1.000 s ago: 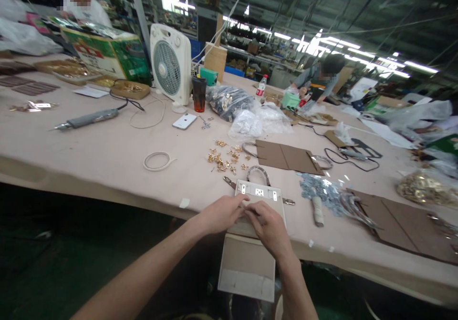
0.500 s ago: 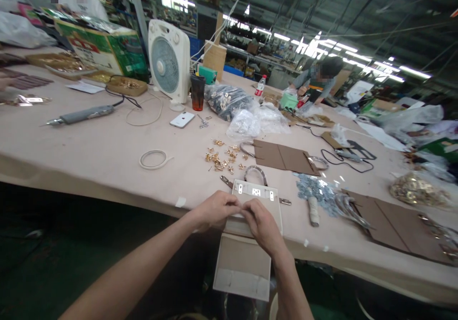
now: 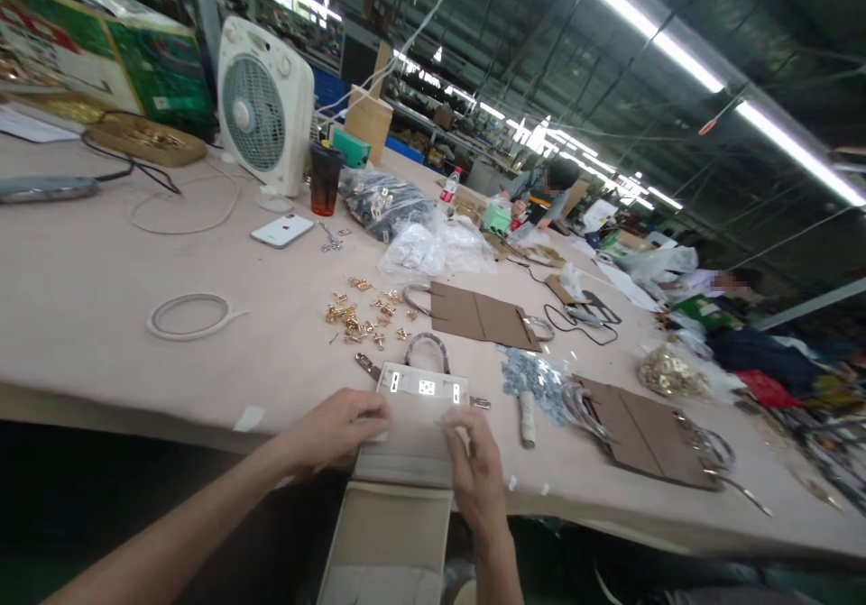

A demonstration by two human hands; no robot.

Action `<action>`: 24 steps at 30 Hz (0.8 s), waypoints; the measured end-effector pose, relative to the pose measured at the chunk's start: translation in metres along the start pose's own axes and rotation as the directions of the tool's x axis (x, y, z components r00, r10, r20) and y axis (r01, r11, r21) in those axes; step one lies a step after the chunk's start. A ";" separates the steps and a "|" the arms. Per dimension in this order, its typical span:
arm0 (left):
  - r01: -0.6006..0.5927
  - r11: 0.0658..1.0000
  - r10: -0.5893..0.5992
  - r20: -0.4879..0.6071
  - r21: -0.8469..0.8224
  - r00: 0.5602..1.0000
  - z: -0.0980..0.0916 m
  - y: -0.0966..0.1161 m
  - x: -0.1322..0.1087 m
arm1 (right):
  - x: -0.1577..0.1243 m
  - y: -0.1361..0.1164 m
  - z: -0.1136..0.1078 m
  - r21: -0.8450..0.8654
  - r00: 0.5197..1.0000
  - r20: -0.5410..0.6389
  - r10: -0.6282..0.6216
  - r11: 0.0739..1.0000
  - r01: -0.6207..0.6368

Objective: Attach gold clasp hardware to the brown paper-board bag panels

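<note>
A cream handbag piece (image 3: 409, 447) lies at the table's front edge, its lower flap (image 3: 385, 533) hanging over my lap. Along its top run shiny metal plates (image 3: 426, 388), with a film-wrapped handle (image 3: 428, 352) above and a strap with a metal end at each side. On the left edge of the bag is my left hand (image 3: 345, 425), fingers bent toward the thumb. My right hand (image 3: 475, 452) is at the right edge, thumb and fingertips drawn together. Whatever the fingertips of either hand hold is too small to make out.
Gold metal fittings (image 3: 365, 315) lie loose beyond the bag, with a tape roll (image 3: 190, 315) to the left. Brown bag panels (image 3: 483, 315), grey-blue small pieces (image 3: 534, 380) and a wrapped stick (image 3: 527, 420) are rightward. A fan (image 3: 263, 105), cup (image 3: 326, 178) and phone (image 3: 282, 230) stand farther back.
My hands, together over the middle of the bag before, have moved apart to its left and right sides. The view has shifted to the right, so the table things appear farther left.
</note>
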State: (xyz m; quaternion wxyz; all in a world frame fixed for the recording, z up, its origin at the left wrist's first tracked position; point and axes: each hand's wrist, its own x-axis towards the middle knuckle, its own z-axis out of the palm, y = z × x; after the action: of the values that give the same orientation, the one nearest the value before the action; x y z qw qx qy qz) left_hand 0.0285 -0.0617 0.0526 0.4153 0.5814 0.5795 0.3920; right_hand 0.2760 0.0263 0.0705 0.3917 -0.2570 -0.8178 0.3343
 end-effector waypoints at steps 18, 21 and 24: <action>-0.020 0.990 0.023 -0.023 0.137 0.999 0.002 0.006 -0.004 | 0.066 0.079 -0.039 -0.061 0.918 0.298 0.262 0.965 -0.256; -0.025 0.991 0.028 -0.022 0.134 0.999 0.002 0.005 -0.004 | 0.067 0.080 -0.036 -0.069 0.921 0.294 0.255 0.967 -0.246; -0.031 0.990 0.035 -0.024 0.136 0.999 0.002 0.004 -0.004 | 0.067 0.081 -0.034 -0.082 0.924 0.294 0.245 0.969 -0.231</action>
State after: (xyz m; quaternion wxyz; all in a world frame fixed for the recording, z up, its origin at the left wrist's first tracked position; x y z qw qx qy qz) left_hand 0.0321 -0.0661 0.0561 0.3607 0.6124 0.6006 0.3663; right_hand 0.2785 0.1360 0.0569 0.2126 -0.3093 -0.8381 0.3959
